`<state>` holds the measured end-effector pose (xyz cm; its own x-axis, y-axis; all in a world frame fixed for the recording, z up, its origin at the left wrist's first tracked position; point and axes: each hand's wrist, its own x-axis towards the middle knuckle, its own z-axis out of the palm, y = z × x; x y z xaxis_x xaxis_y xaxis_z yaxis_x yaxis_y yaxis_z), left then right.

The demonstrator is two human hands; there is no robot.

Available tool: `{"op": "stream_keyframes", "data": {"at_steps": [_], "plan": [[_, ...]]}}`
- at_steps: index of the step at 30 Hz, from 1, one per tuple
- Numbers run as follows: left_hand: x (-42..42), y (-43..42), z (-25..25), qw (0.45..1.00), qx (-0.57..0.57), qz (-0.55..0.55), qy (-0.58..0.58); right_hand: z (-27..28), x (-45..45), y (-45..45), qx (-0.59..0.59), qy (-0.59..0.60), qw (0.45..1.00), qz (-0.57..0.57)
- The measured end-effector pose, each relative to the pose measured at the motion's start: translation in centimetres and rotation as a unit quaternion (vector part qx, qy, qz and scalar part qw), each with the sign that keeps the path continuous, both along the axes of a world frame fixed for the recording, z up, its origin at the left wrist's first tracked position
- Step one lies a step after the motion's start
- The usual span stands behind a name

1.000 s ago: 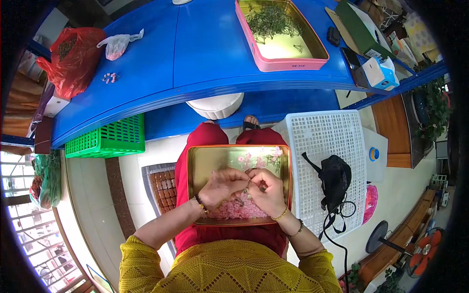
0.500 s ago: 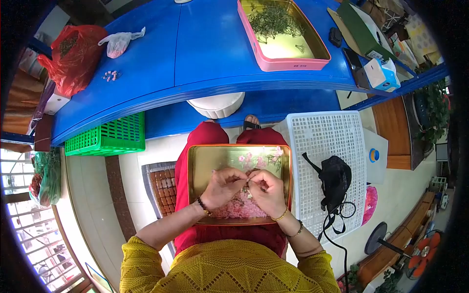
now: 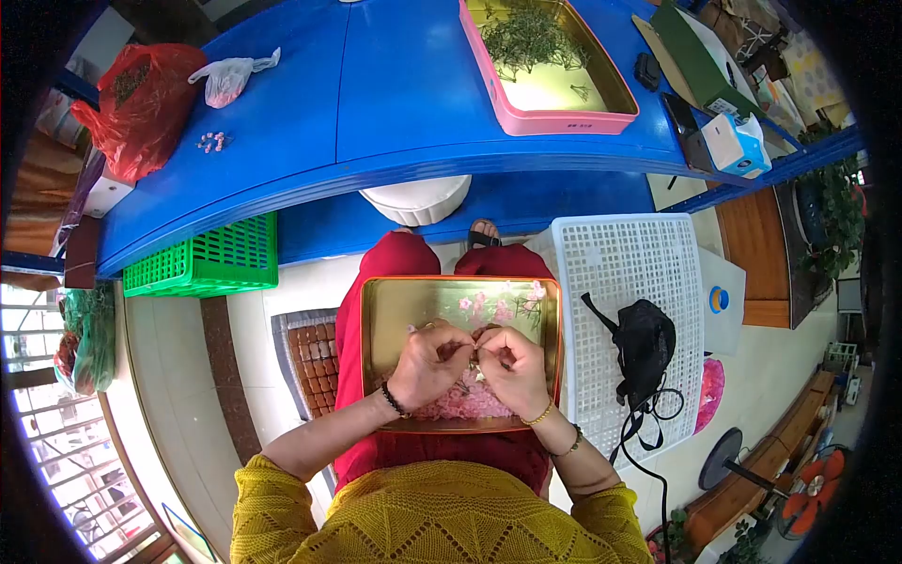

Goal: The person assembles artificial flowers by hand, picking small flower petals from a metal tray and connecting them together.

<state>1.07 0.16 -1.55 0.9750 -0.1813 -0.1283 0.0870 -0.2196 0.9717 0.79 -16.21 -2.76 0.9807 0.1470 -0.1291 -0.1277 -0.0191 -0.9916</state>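
Observation:
A shallow gold-coloured tin tray [image 3: 390, 324] with a red-orange rim rests across my lap. Small pink blossoms [image 3: 465, 404] lie heaped along its near side, partly under my hands. Several pink flower sprigs [image 3: 503, 306] with thin stems lie at its far right. My left hand [image 3: 431, 364] is over the middle of the tray, thumb and forefinger pinched. Its fingertips meet those of my right hand [image 3: 513, 369], also closed in a pinch. Something tiny and pale sits between the fingertips, too small to make out.
Ahead is a blue table [image 3: 404, 85] bearing a pink tin [image 3: 564, 123] of green stems, a red plastic bag [image 3: 150, 117] and a small white bag [image 3: 225, 85]. A white crate [image 3: 592, 282] with a black bag [image 3: 645, 348] stands right, a green crate [image 3: 225, 263] left.
My fingertips have shifted slightly while staying pinched together over the tray. My left hand has turned a little. The tray and the flowers in it look the same.

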Motion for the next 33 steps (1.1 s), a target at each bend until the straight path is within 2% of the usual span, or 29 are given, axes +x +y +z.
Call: {"op": "stream_keyframes", "data": {"at_steps": [7,13,16,28,33], "plan": [[-0.1,-0.2,-0.1,0.999,-0.037,0.019,0.016,-0.3,0.0,0.0,-0.027,-0.027,0.999,0.007],[0.3,0.4,-0.4,0.989,-0.090,0.022,0.116,0.4,0.1,-0.1,-0.053,-0.033,0.998,0.019],[0.0,0.1,-0.5,0.997,-0.053,0.023,0.050,0.5,0.2,0.0,-0.056,-0.035,0.998,0.018],[-0.1,-0.2,0.8,1.000,0.019,0.001,-0.010,-0.2,-0.1,-0.1,-0.048,-0.050,0.997,0.024],[0.2,-0.5,0.3,0.992,0.042,0.000,-0.122,-0.1,-0.1,-0.1,-0.047,-0.040,0.998,0.024]]}}
